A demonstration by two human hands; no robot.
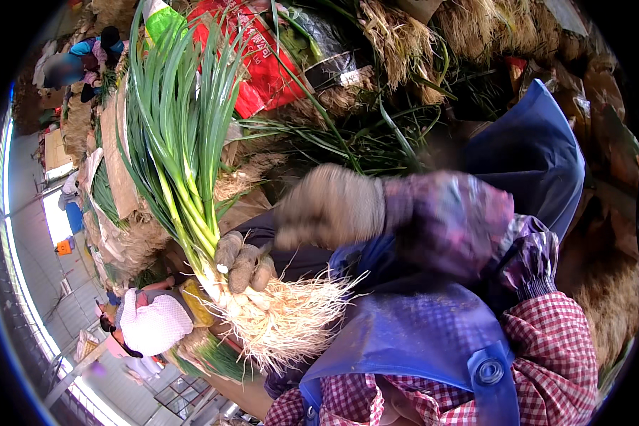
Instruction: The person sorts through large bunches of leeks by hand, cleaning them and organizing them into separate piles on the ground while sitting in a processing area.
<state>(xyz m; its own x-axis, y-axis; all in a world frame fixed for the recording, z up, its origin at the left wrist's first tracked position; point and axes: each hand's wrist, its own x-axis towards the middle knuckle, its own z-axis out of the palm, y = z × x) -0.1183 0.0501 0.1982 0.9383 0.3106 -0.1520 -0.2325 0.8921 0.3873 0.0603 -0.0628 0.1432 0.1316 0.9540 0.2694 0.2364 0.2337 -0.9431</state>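
Note:
A bunch of green onions (192,192) with long green leaves, pale stems and a spread of stringy roots (291,323) is in my left hand (244,267). The dirty gloved fingers of that hand are wrapped round the lower stems just above the roots; the rest of the hand is hidden behind the bunch. My right hand (330,207), in a brownish work glove, is just to the right of those fingers. Motion smears it, so its fingers cannot be made out, and no held thing shows in it.
A blue apron (412,334) covers my lap. Loose green onion leaves (312,145) lie beyond my hands, beside a red plastic bag (259,67). Root bundles (468,28) are piled at the back. A person in a pale shirt (153,326) sits at left; another person (85,60) is farther off.

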